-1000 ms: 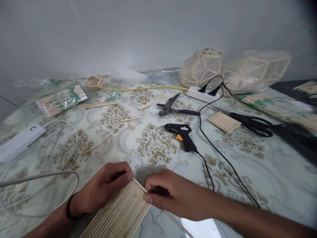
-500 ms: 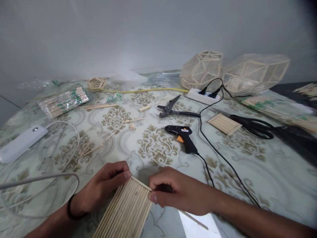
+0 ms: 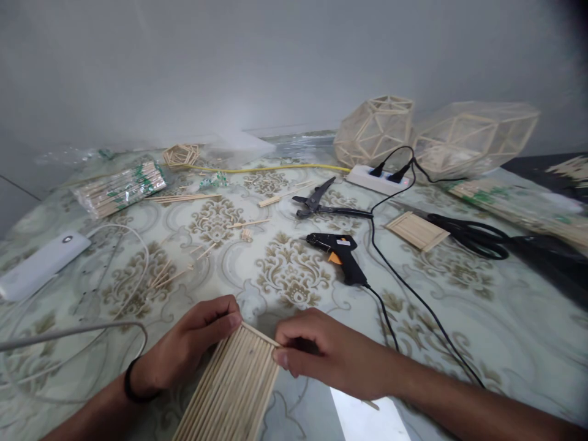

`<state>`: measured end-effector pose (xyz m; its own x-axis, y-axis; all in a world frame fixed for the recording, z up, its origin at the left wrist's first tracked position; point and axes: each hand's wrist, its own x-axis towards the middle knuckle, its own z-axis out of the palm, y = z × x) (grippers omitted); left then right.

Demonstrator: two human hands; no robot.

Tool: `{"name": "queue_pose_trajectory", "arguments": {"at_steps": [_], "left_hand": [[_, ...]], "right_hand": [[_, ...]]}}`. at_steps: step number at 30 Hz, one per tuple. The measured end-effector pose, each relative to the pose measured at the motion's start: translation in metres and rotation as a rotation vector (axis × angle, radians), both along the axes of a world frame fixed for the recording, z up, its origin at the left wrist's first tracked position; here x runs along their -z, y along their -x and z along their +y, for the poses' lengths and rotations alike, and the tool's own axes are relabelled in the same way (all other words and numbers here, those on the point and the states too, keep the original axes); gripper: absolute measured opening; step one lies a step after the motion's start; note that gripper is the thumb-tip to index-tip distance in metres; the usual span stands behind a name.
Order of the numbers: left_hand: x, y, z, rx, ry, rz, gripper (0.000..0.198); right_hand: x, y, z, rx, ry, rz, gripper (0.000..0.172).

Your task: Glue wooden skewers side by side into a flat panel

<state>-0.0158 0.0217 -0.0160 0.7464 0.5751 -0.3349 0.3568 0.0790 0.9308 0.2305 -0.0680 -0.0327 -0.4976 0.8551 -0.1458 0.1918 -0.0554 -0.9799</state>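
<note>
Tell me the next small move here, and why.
Likely press the cross stick down along the far end of the stick panel: it lies across the panel there, with the left hand at one end and the right hand at the other, so both seem well placed to push evenly.

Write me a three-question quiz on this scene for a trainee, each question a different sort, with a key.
1. Multiple choice. What do the left hand and right hand hold between them?
A) scissors
B) stick panel
C) pliers

2. True or false. The glue gun lies on the table, in neither hand.

3. Fill in the blank. Two black plugs sit in the white ____.

Key: 1. B. 2. True. 3. power strip.
</note>
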Motion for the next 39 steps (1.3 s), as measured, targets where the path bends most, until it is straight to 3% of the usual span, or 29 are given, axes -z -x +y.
{"name": "queue_pose_trajectory", "arguments": {"at_steps": [7, 15, 30, 39], "left_hand": [[-0.002, -0.002, 0.002, 0.066, -0.017, -0.002, 0.043], [0.0, -0.009, -0.008, 0.097, -0.138, 0.038, 0.037], [0.003, -0.007, -0.007, 0.15, -0.172, 0.043, 0.04], [0.006, -0.006, -0.003, 0.116, -0.199, 0.049, 0.04]], "right_hand": [[-0.003, 0.001, -0.001, 0.034, -0.001, 0.014, 0.034], [0.004, -0.005, 0.005, -0.032, 0.239, 0.173, 0.041], [-0.002, -0.007, 0.004, -0.117, 0.187, 0.046, 0.033], [0.0, -0.001, 0.001, -0.044, 0.145, 0.012, 0.029]]}}
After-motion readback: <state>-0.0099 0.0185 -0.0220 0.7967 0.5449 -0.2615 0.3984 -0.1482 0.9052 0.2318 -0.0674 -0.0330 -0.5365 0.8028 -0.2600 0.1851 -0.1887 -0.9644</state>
